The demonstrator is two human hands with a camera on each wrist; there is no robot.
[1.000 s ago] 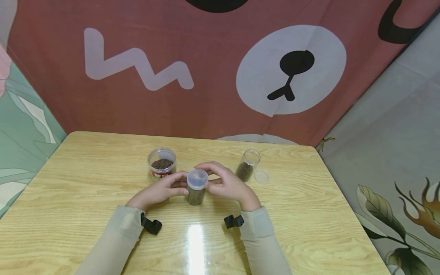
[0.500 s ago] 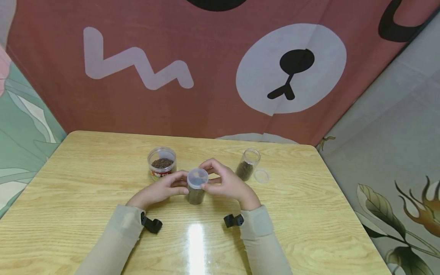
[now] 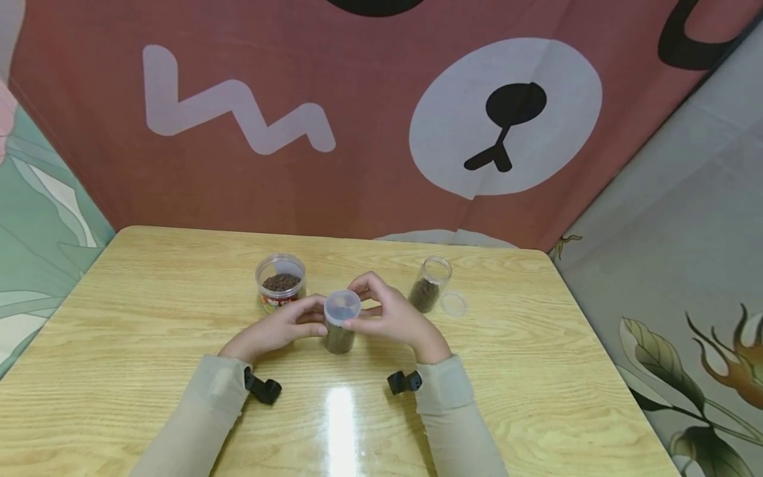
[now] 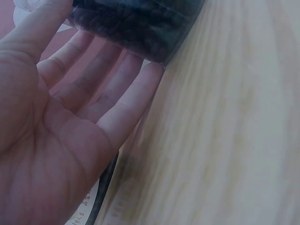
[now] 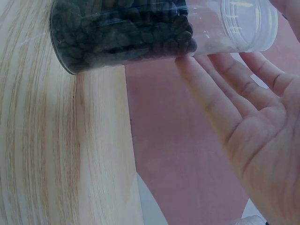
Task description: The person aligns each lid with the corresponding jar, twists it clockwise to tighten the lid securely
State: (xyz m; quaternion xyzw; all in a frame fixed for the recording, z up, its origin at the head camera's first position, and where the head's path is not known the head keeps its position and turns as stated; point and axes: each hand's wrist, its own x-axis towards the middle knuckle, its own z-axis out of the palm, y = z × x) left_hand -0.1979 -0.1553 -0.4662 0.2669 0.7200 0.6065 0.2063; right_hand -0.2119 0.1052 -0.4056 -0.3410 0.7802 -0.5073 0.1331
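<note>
A clear jar [image 3: 339, 340] of coffee beans [image 5: 122, 35] stands upright on the table, capped with a translucent lid [image 3: 342, 305]. My left hand [image 3: 280, 330] steadies the jar from the left, thumb in front and fingers reaching round behind. In the left wrist view its fingertips [image 4: 152, 70] lie against the jar's lower side. From the right, my right hand [image 3: 398, 322] pinches the lid, thumb on the near edge and index finger at the far edge. The other right fingers [image 5: 206, 84] extend along the jar's side in the right wrist view.
Behind my left hand stands an open, labelled tub [image 3: 280, 281] of brown granules. At the back right is an uncovered clear jar [image 3: 429, 286] part-filled with dark contents, a loose clear lid [image 3: 454, 305] beside it. The wooden table [image 3: 536, 384] ends at a red printed cloth [image 3: 238, 185].
The right index finger has slid rightward along the lid's far edge, and the right thumb has moved left along its near edge. My left hand and the jar stay in place.
</note>
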